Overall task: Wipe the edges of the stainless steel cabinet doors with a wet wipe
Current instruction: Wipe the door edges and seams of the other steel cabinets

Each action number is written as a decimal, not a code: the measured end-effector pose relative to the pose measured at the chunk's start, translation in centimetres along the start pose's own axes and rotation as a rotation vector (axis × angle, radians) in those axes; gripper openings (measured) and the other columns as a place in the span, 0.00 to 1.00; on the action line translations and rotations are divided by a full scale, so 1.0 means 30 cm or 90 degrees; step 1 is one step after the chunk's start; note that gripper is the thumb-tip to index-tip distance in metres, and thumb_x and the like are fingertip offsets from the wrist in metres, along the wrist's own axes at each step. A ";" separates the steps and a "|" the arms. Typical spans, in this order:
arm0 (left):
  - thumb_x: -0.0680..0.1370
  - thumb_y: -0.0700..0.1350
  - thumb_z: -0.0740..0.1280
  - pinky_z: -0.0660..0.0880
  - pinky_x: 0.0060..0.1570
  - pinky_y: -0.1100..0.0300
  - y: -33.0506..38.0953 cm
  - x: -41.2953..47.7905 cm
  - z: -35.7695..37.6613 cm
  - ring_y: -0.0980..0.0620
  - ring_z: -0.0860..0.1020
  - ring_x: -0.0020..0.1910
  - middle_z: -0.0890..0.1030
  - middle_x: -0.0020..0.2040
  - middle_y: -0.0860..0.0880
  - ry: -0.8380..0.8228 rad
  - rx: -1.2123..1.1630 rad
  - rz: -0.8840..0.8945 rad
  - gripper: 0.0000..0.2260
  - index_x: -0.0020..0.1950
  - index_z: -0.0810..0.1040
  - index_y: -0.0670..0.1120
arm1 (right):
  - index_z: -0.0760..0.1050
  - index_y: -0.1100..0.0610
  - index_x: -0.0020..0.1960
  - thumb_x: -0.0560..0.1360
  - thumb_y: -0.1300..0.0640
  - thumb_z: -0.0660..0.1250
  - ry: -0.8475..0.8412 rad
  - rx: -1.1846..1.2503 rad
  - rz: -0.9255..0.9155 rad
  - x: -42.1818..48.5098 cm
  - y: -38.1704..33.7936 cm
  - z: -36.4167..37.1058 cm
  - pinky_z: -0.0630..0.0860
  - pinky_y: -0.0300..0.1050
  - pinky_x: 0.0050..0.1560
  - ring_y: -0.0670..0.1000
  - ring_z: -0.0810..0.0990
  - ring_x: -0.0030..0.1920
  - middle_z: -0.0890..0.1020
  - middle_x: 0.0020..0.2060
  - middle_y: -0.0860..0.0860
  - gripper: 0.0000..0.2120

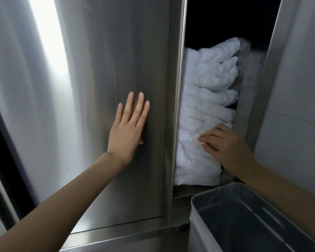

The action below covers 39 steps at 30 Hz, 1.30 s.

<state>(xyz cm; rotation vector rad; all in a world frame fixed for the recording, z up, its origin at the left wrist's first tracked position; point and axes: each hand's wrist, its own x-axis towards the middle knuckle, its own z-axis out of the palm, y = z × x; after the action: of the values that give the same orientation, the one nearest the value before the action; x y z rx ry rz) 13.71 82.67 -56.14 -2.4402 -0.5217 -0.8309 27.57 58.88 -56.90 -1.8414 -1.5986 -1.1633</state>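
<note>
My left hand lies flat with straight fingers on the front of the left stainless steel cabinet door. That door's right edge runs top to bottom beside the open gap. My right hand reaches into the gap and pinches a small crumpled wet wipe between fingertips and thumb, in front of the folded towels. The right door stands ajar, its edge facing me.
A stack of folded white towels fills the cabinet shelf behind the gap. A grey lined waste bin stands at the lower right, under my right forearm. The steel bottom frame runs below the doors. A dark strip sits at far left.
</note>
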 end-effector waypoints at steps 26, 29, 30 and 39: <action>0.79 0.48 0.64 0.32 0.71 0.46 0.405 0.203 -0.004 0.40 0.26 0.71 0.25 0.72 0.42 0.060 -0.033 0.045 0.45 0.74 0.27 0.41 | 0.84 0.63 0.42 0.68 0.65 0.74 0.014 -0.128 0.047 -0.140 0.164 -0.128 0.80 0.46 0.35 0.55 0.81 0.37 0.85 0.38 0.54 0.03; 0.80 0.47 0.63 0.32 0.71 0.46 0.446 0.221 -0.011 0.40 0.26 0.70 0.26 0.73 0.41 0.070 -0.028 0.048 0.43 0.75 0.28 0.41 | 0.83 0.63 0.42 0.63 0.67 0.78 -0.010 -0.142 0.059 -0.164 0.176 -0.134 0.81 0.47 0.35 0.56 0.82 0.37 0.84 0.38 0.56 0.09; 0.80 0.47 0.63 0.32 0.71 0.46 0.460 0.226 -0.012 0.40 0.26 0.70 0.27 0.74 0.41 0.073 -0.028 0.050 0.43 0.75 0.29 0.41 | 0.83 0.63 0.42 0.63 0.67 0.78 -0.016 -0.142 0.063 -0.172 0.179 -0.135 0.81 0.47 0.36 0.56 0.82 0.37 0.84 0.39 0.56 0.09; 0.80 0.46 0.62 0.33 0.70 0.45 0.560 0.270 -0.011 0.39 0.28 0.71 0.29 0.74 0.40 0.106 -0.039 0.051 0.42 0.74 0.28 0.40 | 0.83 0.61 0.42 0.65 0.65 0.77 -0.039 -0.156 0.122 -0.218 0.215 -0.146 0.77 0.43 0.39 0.55 0.81 0.38 0.85 0.40 0.54 0.07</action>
<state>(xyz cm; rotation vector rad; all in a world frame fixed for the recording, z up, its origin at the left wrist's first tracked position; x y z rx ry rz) 27.92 70.62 -56.35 -2.4021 -0.3393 -1.0176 32.48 50.13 -58.53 -2.1508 -1.3233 -1.2724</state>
